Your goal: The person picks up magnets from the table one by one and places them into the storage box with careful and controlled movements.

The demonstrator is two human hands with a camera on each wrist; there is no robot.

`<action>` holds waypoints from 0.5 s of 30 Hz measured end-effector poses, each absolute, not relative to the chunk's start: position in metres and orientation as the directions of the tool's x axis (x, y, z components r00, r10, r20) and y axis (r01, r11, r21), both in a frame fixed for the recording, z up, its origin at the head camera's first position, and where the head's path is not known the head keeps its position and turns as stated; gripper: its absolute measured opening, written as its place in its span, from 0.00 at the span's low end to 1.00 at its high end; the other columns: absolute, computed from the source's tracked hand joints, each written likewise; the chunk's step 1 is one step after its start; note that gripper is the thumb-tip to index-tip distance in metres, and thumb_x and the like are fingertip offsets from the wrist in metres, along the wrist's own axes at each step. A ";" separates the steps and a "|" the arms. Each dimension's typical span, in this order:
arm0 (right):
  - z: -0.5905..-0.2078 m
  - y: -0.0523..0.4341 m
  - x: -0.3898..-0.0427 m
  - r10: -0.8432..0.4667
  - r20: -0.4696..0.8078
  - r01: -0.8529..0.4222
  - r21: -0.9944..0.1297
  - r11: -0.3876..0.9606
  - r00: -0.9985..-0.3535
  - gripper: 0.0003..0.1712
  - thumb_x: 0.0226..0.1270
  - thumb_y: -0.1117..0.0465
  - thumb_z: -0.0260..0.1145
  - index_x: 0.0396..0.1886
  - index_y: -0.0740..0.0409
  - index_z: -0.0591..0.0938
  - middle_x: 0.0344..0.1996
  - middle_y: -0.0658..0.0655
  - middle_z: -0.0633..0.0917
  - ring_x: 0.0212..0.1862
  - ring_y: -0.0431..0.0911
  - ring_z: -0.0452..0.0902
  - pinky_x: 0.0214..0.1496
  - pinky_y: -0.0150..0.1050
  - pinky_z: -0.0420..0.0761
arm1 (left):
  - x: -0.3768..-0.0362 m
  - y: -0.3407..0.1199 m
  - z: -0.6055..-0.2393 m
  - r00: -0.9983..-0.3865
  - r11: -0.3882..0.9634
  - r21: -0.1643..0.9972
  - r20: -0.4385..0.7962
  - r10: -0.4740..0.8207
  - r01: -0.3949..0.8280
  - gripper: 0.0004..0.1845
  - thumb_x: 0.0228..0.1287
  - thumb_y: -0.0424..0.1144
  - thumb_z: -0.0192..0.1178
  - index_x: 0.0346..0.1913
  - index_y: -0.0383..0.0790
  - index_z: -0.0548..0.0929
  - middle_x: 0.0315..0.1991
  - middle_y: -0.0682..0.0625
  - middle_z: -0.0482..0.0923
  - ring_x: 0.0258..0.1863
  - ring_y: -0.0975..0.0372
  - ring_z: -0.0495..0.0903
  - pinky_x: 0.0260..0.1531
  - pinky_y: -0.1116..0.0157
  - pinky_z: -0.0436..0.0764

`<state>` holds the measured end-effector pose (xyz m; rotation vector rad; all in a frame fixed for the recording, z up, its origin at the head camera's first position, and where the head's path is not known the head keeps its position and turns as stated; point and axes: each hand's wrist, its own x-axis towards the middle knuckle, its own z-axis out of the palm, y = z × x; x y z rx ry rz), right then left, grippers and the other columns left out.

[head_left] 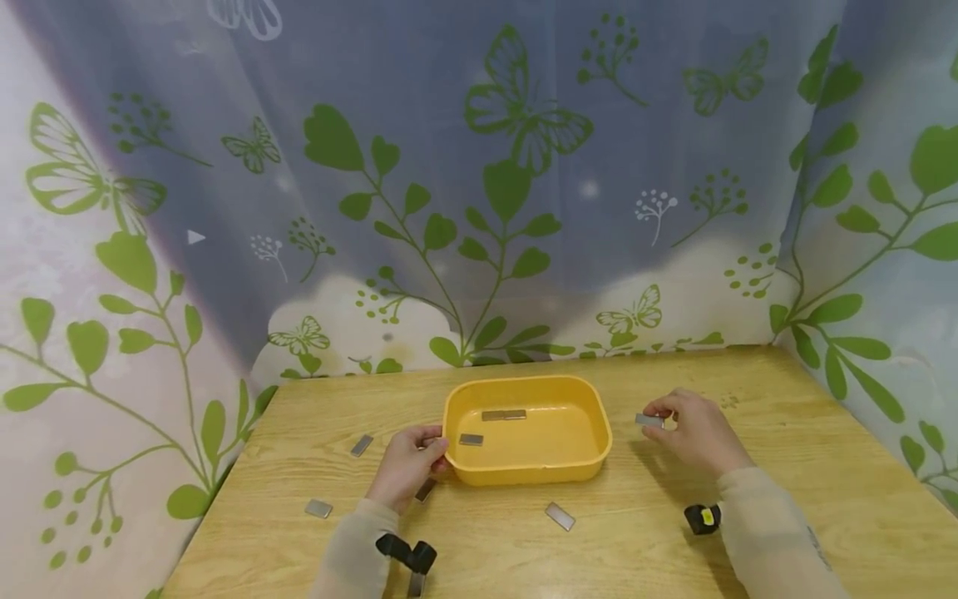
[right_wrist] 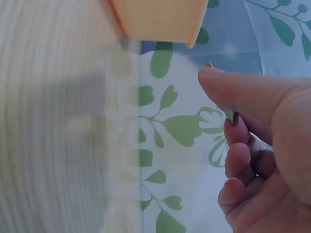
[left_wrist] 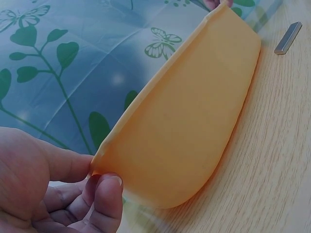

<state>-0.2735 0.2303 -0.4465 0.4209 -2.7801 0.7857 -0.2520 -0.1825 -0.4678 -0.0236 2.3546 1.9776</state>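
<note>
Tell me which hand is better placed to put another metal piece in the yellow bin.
Probably the right: the right hand pinches a metal piece off the yellow bin's right side, while the left hand grips the bin's opposite end.

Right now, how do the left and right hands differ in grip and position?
Grip: the left hand pinches the rim of the yellow tray; the right hand pinches a small gray block.
Position: the left hand is at the tray's left end, touching it; the right hand is off to its right, with a gap between.
Shared: both pinch with thumb and fingers.
</note>
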 end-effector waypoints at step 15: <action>-0.437 0.216 -0.272 -0.253 0.289 -0.373 -0.517 0.770 -0.923 0.11 0.58 0.55 0.73 0.40 0.51 0.85 0.35 0.47 0.79 0.40 0.46 0.73 0.44 0.46 0.76 | -0.254 -0.181 -0.468 -0.997 0.158 0.985 -0.071 0.018 -0.068 0.16 0.71 0.30 0.53 0.56 0.23 0.74 0.40 0.37 0.75 0.29 0.60 0.77 0.32 0.67 0.80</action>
